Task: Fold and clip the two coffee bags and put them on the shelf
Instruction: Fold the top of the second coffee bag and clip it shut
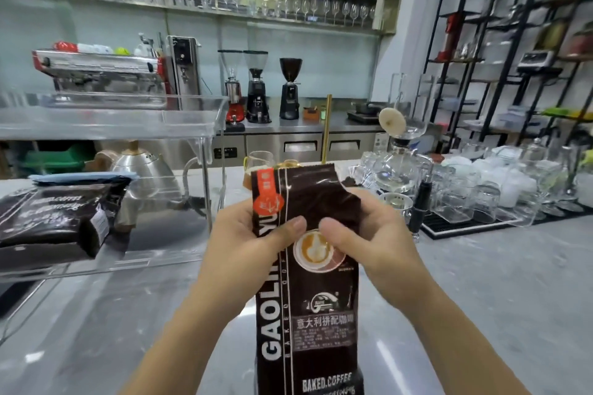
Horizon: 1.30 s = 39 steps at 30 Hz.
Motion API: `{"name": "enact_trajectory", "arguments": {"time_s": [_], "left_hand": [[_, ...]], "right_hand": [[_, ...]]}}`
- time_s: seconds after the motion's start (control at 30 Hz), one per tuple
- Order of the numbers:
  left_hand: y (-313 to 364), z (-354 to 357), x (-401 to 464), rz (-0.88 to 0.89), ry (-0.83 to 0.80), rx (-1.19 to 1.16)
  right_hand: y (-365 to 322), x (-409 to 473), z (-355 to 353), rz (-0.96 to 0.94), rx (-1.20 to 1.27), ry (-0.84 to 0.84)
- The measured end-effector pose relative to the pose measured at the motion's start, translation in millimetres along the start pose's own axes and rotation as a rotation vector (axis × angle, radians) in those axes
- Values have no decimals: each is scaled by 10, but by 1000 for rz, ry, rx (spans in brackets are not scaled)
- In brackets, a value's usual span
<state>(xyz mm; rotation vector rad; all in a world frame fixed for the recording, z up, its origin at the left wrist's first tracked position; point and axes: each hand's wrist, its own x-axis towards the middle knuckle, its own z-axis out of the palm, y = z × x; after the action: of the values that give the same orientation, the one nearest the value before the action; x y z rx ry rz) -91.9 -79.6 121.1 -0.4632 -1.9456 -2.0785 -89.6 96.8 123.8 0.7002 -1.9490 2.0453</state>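
A tall dark brown coffee bag (308,314) with white lettering stands upright in front of me. My left hand (244,234) grips its upper left side with the thumb on the front. My right hand (369,234) pinches its upper right corner, where the top is creased and bending. A second dark coffee bag (54,218) lies on its side on the lower level of a clear acrylic shelf (128,125) at the left, with a blue clip (83,177) on its far end.
A metal kettle (144,173) stands behind the shelf. Several glasses and a siphon brewer (449,183) crowd the counter at the right on a black mat. Coffee grinders and an espresso machine line the back counter. The grey marble counter (481,282) spreads around the bag.
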Motion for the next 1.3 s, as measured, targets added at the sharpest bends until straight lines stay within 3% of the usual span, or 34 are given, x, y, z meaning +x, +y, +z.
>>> {"name": "enact_trajectory", "arguments": {"time_s": [0.1, 0.33, 0.53, 0.8, 1.0, 1.13, 1.3], "left_hand": [[63, -28, 3, -5, 24, 43], [89, -15, 15, 91, 107, 165], [33, 8, 27, 30, 61, 99], [-25, 98, 14, 15, 36, -1], [17, 72, 27, -72, 17, -131], [16, 63, 41, -84, -14, -107], [26, 36, 30, -96, -112, 42]], "right_hand": [[-163, 267, -21, 1, -120, -115], [-61, 382, 14, -59, -169, -75], [-123, 384, -302, 160, -164, -266], [-199, 371, -399, 157, -218, -203], [-225, 356, -444, 158, -259, -274], [-243, 324, -496, 183, -267, -326], [-203, 322, -496, 168, -309, -275]]}}
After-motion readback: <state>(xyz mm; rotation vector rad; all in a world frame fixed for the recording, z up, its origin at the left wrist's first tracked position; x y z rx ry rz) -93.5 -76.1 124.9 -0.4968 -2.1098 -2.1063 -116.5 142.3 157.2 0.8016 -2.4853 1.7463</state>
